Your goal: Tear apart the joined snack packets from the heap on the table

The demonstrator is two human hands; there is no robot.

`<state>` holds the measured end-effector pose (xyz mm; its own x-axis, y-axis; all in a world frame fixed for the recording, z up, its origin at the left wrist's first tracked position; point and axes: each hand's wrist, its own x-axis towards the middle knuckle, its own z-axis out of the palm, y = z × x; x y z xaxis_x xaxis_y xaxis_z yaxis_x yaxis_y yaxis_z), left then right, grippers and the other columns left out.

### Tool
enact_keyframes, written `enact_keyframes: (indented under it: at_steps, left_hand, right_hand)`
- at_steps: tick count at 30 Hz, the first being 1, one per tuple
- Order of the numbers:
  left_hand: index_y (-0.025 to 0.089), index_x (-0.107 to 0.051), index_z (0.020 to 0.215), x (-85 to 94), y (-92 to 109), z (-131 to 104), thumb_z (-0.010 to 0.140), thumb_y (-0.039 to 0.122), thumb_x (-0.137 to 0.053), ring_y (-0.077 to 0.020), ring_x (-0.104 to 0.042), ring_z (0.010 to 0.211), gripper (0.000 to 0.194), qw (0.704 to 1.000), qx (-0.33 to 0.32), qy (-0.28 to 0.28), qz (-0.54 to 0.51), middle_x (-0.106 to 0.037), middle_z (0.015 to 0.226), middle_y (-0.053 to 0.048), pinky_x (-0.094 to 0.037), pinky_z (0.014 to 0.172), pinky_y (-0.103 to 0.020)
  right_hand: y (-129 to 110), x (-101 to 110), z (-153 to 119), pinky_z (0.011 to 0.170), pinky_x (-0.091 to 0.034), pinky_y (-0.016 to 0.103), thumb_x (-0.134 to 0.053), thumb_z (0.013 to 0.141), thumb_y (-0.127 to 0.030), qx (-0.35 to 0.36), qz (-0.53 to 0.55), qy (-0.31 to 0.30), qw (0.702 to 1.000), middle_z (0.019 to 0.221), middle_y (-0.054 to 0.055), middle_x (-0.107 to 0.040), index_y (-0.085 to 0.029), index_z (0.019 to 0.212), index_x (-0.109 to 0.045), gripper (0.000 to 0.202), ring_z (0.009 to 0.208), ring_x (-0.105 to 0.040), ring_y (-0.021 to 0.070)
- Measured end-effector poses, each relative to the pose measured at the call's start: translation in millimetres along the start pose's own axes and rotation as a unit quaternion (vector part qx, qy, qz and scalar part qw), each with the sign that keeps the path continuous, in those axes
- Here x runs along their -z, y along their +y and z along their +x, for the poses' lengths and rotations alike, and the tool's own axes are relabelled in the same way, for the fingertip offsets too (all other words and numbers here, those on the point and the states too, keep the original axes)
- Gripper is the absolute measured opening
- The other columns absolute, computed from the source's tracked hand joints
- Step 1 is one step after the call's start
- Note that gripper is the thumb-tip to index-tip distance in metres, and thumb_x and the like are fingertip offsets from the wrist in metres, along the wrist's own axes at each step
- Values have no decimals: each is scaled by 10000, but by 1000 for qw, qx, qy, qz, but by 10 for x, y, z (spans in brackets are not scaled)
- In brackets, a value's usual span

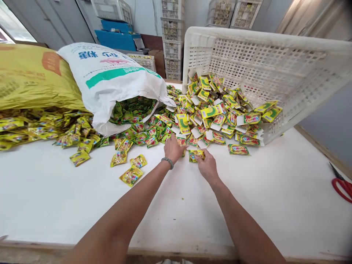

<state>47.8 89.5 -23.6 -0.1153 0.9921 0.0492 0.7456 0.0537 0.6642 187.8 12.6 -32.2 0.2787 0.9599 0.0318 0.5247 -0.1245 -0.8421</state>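
My right hand (208, 165) pinches a small yellow-and-green sachet (194, 155) just above the white table, at the near edge of the heap. To its left, my left hand (173, 149), with a bracelet on the wrist, reaches to the front of the heap. Its thumb and fingers are apart, beside a small printed box (181, 140); the fingertips are partly hidden. Green sachets (151, 140) lie just beyond that hand, spilling from the mouth of a white woven sack (123, 86). Several yellow sachets (131, 175) lie loose left of my left forearm.
A white plastic crate (264, 42) lies tipped toward me, with open-ended yellow cartons (211, 111) spilling out. At left, a yellow sack (30, 79) rests behind more yellow sachets (41, 128). Red-handled scissors (341, 187) lie at the right edge. Stacked crates (172, 36) stand behind the table.
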Motion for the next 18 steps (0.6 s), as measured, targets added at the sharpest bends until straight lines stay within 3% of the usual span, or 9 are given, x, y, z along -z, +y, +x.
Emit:
enact_keyframes:
  at_steps: [3,5,9,13,18]
  left_hand:
    - [162,-598,1077,146,-208,-61,658,401,-769,-310,-611,885,512,998,11,-52,-37,-680,930,-121,-408,700,-331]
    - [185,-652,960,308,-318,-192,678,425,-736,-263,-603,784,380,994,-20,-96,-56,-677,829,-60,-394,652,-306]
    - [196,-689,945,627,-412,-595,686,479,-726,-214,-591,749,386,964,-57,-197,-168,-680,808,-18,-409,622,-275]
    - [175,-669,935,781,-459,-911,707,493,-732,-173,-593,696,396,925,16,-227,-305,-689,810,-23,-427,602,-254]
    - [159,-669,887,752,-575,-1023,697,479,-761,-127,-564,630,383,899,55,-226,-371,-688,770,-11,-408,566,-222]
  right_hand:
    - [0,19,27,685,-436,309,-590,743,-340,-6,53,-12,999,789,26,-649,-231,889,-586,182,740,-585,207]
    - [-32,19,26,706,-452,304,-596,752,-373,5,127,-16,992,811,28,-643,-215,894,-575,213,760,-585,198]
    - [-117,-26,-24,748,-474,284,-613,768,-408,47,247,-19,968,863,22,-639,-203,953,-562,280,790,-582,174]
    - [-145,-81,-91,731,-480,280,-627,771,-398,44,254,-146,955,836,2,-642,-207,939,-575,260,773,-593,165]
    - [-143,-16,-107,686,-469,276,-646,759,-392,34,178,-250,951,797,0,-654,-194,881,-625,234,746,-592,166]
